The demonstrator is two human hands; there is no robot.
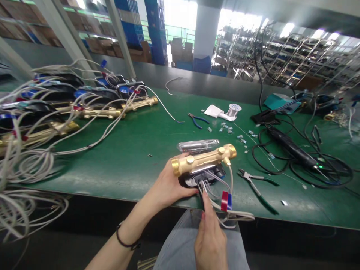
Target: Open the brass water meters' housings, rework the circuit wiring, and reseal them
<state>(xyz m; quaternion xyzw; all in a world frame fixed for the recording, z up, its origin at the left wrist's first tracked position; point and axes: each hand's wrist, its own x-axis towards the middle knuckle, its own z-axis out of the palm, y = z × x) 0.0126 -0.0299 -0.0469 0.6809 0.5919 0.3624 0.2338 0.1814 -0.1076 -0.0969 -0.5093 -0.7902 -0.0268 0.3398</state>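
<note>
My left hand [171,183] is wrapped round a water meter with a brass pipe body [204,160], threaded at the ends, held at the table's front edge. Its black housing [191,180] faces me, with grey wires coming out. My right hand [209,240] pinches slim tweezers [200,190], their tips at the wires inside the housing; the fingers hide part of them. Red and blue tags [225,201] hang on the grey cable [239,215] beside my right hand. Just behind the meter lies a clear plastic cover [198,145].
Green-handled cutters [257,187] and a black corded electric screwdriver [294,148] lie to the right. Blue-handled pliers [198,120], a spool [233,110] and several small labelled pieces [225,127] lie farther back. More brass-bodied meters [98,112] with coiled cables [30,165] crowd the left.
</note>
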